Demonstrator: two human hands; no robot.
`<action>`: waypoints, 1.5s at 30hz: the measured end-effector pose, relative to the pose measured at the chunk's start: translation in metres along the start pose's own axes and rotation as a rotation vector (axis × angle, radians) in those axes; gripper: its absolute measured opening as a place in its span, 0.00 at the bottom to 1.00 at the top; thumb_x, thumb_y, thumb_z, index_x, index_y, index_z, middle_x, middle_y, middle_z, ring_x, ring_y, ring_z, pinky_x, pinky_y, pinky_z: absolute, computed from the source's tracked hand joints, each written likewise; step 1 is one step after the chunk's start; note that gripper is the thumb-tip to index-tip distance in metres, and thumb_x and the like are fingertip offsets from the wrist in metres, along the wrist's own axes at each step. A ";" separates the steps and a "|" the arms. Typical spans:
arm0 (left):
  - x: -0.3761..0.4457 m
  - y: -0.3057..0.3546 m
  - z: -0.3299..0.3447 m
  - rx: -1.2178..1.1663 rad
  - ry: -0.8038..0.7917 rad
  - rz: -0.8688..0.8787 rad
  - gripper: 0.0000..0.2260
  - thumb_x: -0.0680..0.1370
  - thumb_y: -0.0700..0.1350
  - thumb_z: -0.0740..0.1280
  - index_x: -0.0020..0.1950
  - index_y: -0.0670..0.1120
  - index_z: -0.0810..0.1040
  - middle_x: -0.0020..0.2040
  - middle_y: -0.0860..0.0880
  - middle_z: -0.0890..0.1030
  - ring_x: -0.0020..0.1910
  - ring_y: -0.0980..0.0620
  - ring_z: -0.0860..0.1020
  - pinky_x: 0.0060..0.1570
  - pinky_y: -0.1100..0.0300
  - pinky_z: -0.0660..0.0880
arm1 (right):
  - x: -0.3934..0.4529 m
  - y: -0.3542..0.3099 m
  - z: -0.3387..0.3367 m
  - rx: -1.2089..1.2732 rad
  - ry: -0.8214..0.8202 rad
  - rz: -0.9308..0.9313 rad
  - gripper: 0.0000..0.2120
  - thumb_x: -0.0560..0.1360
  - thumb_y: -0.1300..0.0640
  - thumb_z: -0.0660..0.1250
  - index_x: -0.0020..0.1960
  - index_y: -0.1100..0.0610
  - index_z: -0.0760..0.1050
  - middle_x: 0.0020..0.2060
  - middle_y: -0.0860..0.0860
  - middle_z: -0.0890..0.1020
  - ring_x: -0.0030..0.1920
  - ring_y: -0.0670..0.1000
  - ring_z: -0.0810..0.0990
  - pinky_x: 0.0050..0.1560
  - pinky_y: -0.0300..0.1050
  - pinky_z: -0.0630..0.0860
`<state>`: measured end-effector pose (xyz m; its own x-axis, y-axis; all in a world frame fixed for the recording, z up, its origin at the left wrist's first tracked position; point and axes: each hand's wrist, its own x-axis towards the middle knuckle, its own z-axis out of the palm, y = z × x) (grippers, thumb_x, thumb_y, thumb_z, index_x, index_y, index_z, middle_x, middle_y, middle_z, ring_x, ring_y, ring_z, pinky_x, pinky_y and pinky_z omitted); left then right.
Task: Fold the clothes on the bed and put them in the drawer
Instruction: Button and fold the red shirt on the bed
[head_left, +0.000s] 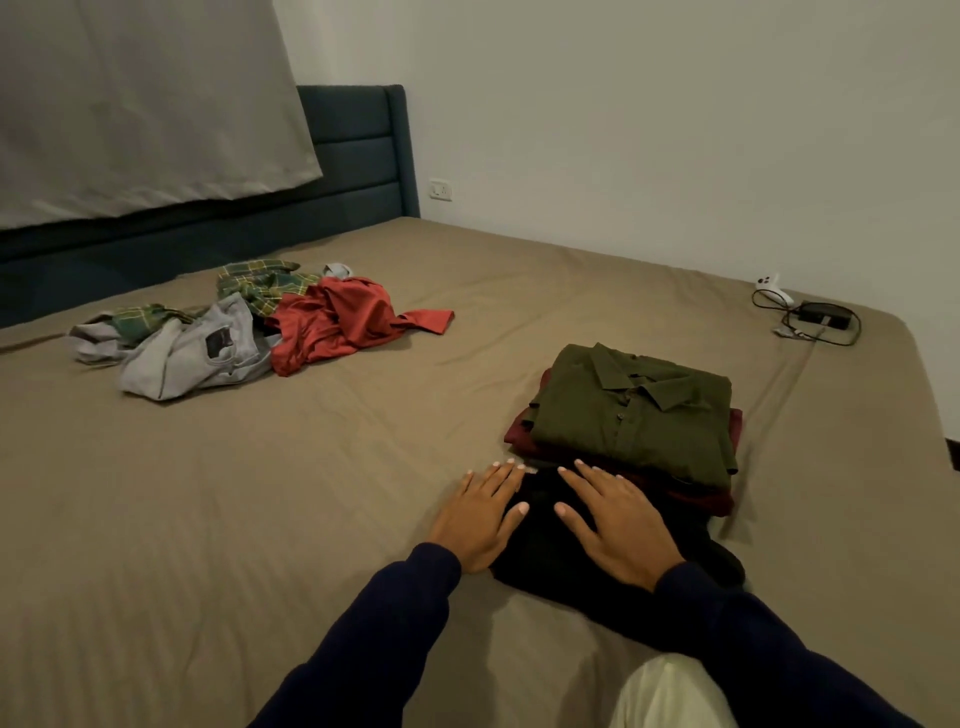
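Observation:
A folded black garment (545, 561) lies on the tan bed sheet (260, 493) right in front of me. My left hand (480, 517) rests flat on its left edge, partly on the sheet, fingers straight. My right hand (615, 525) presses flat on its top. Just beyond it sits a folded olive-green shirt (634, 410) stacked on a folded maroon garment (524, 431). Farther left is an unfolded heap: a red shirt (337, 322), a grey garment (192, 353) and a green plaid shirt (260, 283). No drawer is in view.
A black charger with coiled cable (823, 317) and a small white device (769, 283) lie near the bed's far right corner. A dark blue headboard (358, 150) stands at the back, a grey curtain (135, 104) hanging over it. White wall with a socket (440, 189).

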<state>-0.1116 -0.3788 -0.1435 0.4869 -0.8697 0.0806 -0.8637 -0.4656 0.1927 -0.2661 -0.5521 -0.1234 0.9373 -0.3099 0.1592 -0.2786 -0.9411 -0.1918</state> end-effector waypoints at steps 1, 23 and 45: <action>-0.002 -0.008 -0.008 0.027 0.015 -0.021 0.27 0.86 0.58 0.46 0.83 0.50 0.47 0.83 0.51 0.51 0.81 0.53 0.48 0.79 0.51 0.47 | 0.013 -0.010 -0.003 0.005 0.016 -0.035 0.31 0.81 0.33 0.45 0.80 0.45 0.58 0.79 0.48 0.63 0.77 0.49 0.62 0.76 0.46 0.57; -0.027 -0.342 -0.081 0.123 0.188 -0.532 0.37 0.75 0.66 0.36 0.82 0.53 0.52 0.82 0.49 0.56 0.79 0.49 0.57 0.76 0.47 0.57 | 0.377 -0.226 0.090 0.164 -0.143 -0.166 0.25 0.81 0.47 0.62 0.76 0.48 0.64 0.80 0.59 0.46 0.75 0.63 0.64 0.69 0.57 0.70; 0.046 -0.382 -0.119 -1.638 0.482 -0.741 0.21 0.75 0.61 0.70 0.53 0.43 0.82 0.47 0.42 0.84 0.44 0.47 0.85 0.48 0.54 0.81 | 0.387 -0.315 0.106 1.121 -0.653 -0.060 0.20 0.77 0.62 0.71 0.67 0.65 0.73 0.62 0.58 0.81 0.60 0.54 0.80 0.65 0.47 0.76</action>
<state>0.2561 -0.2220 -0.0973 0.9022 -0.3362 -0.2703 0.3422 0.1760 0.9230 0.2063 -0.3608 -0.1045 0.9588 0.1500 -0.2414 -0.2042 -0.2274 -0.9522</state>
